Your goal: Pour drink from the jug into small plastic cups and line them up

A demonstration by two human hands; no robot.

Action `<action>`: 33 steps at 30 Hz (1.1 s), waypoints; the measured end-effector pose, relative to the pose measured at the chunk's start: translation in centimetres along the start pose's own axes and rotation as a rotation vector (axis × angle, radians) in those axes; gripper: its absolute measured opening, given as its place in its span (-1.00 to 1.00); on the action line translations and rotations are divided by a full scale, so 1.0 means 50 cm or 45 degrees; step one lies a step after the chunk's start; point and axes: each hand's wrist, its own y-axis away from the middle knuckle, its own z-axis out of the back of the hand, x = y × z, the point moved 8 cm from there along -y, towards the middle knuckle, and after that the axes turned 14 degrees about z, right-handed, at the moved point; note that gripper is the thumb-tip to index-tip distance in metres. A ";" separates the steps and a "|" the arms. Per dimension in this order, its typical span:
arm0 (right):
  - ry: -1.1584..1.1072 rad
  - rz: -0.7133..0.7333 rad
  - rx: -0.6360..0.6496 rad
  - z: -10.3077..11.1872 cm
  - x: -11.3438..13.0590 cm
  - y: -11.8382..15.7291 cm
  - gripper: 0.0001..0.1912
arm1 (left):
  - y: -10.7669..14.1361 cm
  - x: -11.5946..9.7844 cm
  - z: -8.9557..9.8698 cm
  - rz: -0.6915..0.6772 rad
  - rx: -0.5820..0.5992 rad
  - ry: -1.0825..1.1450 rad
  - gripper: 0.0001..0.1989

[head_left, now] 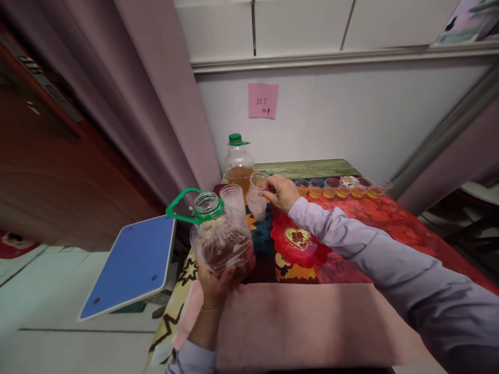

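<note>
My left hand (216,283) is closed around the lower side of a large clear plastic jug (226,249), which has a green handle ring and an uncapped neck. Amber liquid shows inside it, and the jug leans slightly. Further back, my right hand (278,191) pinches the rim of a clear plastic cup (258,182), part of what looks like a small stack. Another stack of clear cups (233,195) stands just behind the jug. A red scalloped plate (298,241) with a heart print lies below my right forearm.
A second jug (238,161), green-capped and partly full, stands near the wall. Several cups (333,188) holding a little yellow-orange liquid form a row at the back right. A pink cloth (304,322) covers the near table edge. A blue board (132,265) sits at the left.
</note>
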 end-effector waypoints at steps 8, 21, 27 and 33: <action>0.108 0.061 -0.337 0.162 0.073 0.145 -0.84 | -0.008 -0.006 -0.001 0.016 -0.010 0.023 0.05; 0.204 -0.325 0.145 0.038 -0.035 0.400 -0.94 | -0.014 -0.004 -0.023 0.053 0.057 0.086 0.11; 0.249 -0.335 -0.039 0.058 -0.019 0.438 -0.40 | -0.014 -0.001 -0.028 0.058 0.073 0.080 0.12; 0.107 -0.597 -0.453 0.046 -0.061 0.538 -0.16 | -0.020 0.004 -0.022 0.030 0.033 0.050 0.10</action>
